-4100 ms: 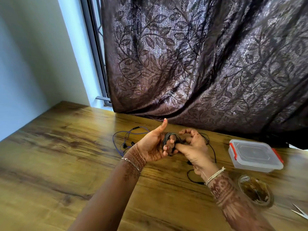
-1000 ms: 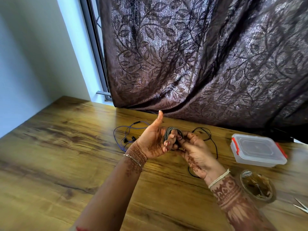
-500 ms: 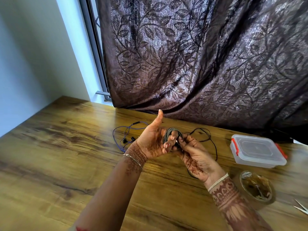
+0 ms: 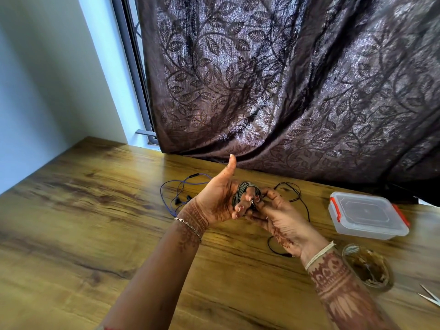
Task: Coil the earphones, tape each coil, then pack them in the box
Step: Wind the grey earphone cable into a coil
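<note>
**Coil nearly wound, and the loose tail is what worries me**

I have the dark coil (image 4: 246,192) wrapped round the fingers (image 4: 240,206) of my left hand (image 4: 220,201), held above the wooden table (image 4: 95,210), thumb raised clear. My right hand (image 4: 277,215) is closed on the coil's right edge, pinching the last of the cord there. The loops stand roughly on edge, the ring's opening facing along my left fingers, its long axis running up and slightly away from me.

From that pinch a black cable (image 4: 302,203) trails down onto the table and back under my right wrist. If I ease the pinch, I expect the outer turns to spring off the fingers. If the tail snags, it could drag the coil out of shape. I also judge the windings tight, so sliding them off may spill the loops before any tape goes on.

The tape roll (image 4: 367,270) and scissors (image 4: 431,297) lie to my right, near the shut plastic box (image 4: 366,214). The blue earphones (image 4: 181,189) lie uncoiled beyond my left wrist
</note>
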